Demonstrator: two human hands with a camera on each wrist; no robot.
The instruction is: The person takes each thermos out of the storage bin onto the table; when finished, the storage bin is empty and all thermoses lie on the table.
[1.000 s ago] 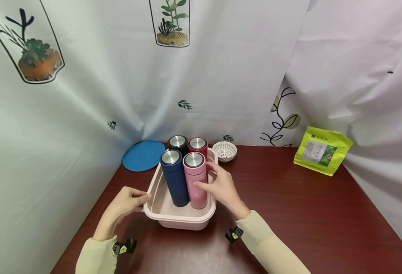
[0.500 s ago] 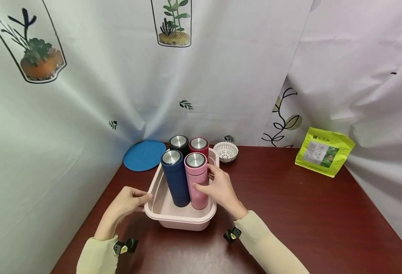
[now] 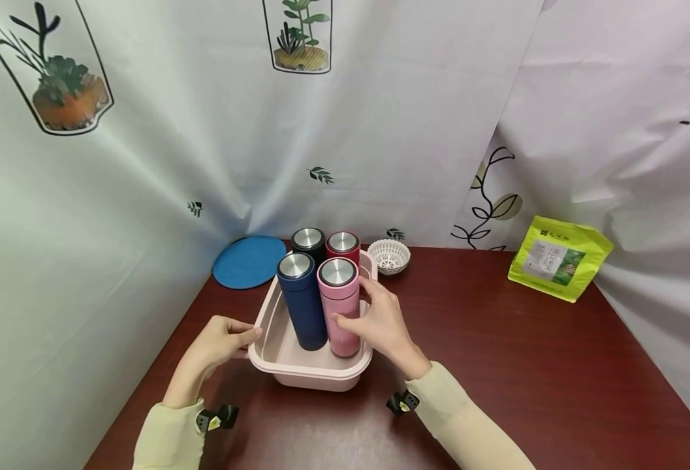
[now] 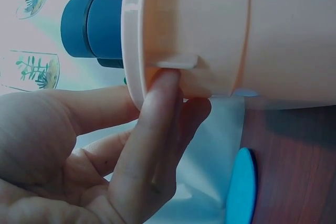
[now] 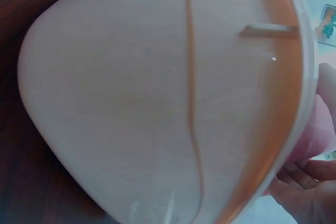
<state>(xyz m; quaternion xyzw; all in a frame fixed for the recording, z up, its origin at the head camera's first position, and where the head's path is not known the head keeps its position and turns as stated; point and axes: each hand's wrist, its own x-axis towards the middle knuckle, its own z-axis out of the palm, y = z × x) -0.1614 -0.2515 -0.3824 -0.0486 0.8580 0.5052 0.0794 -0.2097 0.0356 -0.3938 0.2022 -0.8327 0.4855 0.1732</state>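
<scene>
A pale pink plastic basin point(image 3: 309, 372) stands on the table in the head view, with insulated bottles upright inside. In its front part are a dark blue bottle point(image 3: 305, 307) and a pink bottle point(image 3: 335, 301); a black bottle point(image 3: 308, 239) and a red bottle point(image 3: 344, 243) stand behind them. My left hand point(image 3: 218, 341) pinches the basin's left rim, thumb over the edge and fingertips point(image 4: 167, 80) underneath, as the left wrist view shows. My right hand point(image 3: 383, 320) grips the pink bottle, thumb on its front and fingers around the right side. The basin wall point(image 5: 115, 77) fills most of the right wrist view.
A round blue mat point(image 3: 249, 262) lies at the back left, near the wall sheet. Just behind the basin's right corner is a small white woven basket point(image 3: 389, 257). Far right stands a yellow-green pouch point(image 3: 559, 258). Dark red tabletop point(image 3: 497, 365) stretches to the right.
The head view has shifted slightly. Both hands keep their holds, and the bottles and basin stay in place.
</scene>
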